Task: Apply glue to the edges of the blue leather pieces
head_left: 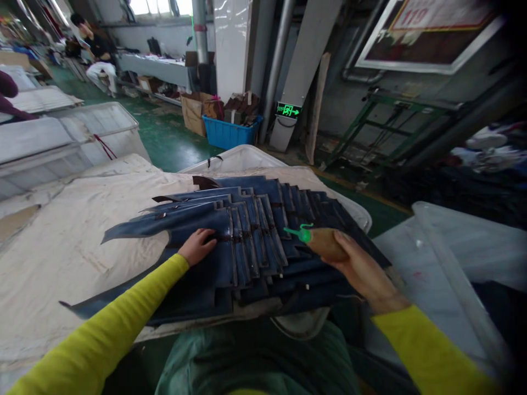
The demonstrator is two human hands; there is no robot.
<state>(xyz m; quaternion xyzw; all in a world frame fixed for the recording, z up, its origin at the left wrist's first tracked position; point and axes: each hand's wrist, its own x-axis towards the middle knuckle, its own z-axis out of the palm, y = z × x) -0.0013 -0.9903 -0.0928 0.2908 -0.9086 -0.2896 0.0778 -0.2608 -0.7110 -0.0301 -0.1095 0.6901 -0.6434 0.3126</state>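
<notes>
Dark blue cut garment pieces (197,222) lie fanned out in overlapping layers, their edges stepped toward the right. On the top piece rests my left hand (197,247), fingers lying on the cloth beside a dark reddish-brown strip. My right hand (358,269) is wrapped around a brown squeeze bottle (327,244) with a bright green nozzle cap. The bottle is tipped sideways above the right part of the layers, its thin green spout pointing left. Whether the spout touches any cloth, I cannot tell.
A pale cloth-covered surface (107,206) lies under the pieces. White plastic bins (432,258) stand at the right and upper left. Beyond are a blue crate (230,131), a cardboard box (192,112) and a green metal frame (370,126). A person (99,52) sits at the far left.
</notes>
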